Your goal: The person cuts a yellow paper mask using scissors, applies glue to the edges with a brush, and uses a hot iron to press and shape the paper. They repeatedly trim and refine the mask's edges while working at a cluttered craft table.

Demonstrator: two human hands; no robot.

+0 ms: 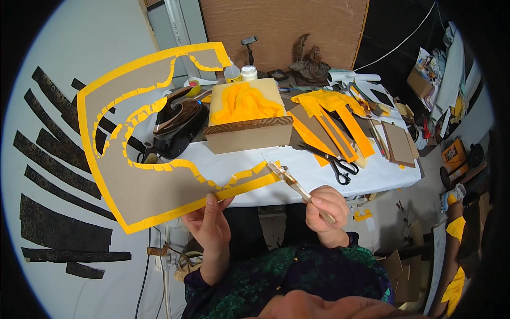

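A large grey-brown board (154,198) with a wavy cut-out is raised over the table's left side. Yellow fabric strips line its outer edge, and short snipped yellow tabs follow the cut-out. Gripping its lower edge, my left hand (211,220) has the thumb on the near face. My right hand (326,210) is closed round the handle of a brush (294,184), which looks coated with pale, dried residue. The brush's tip meets or overlaps the board's lower right corner; I cannot tell whether it touches. Just right of the brush, black-handled scissors (332,161) lie on the white tabletop.
Behind the board stands a dark iron (180,125). A box (249,139) topped with bunched yellow cloth (247,103) sits mid-table. Yellow strips (355,130) and brown board pieces (398,143) crowd the right side. A white jar (248,73) stands at the back.
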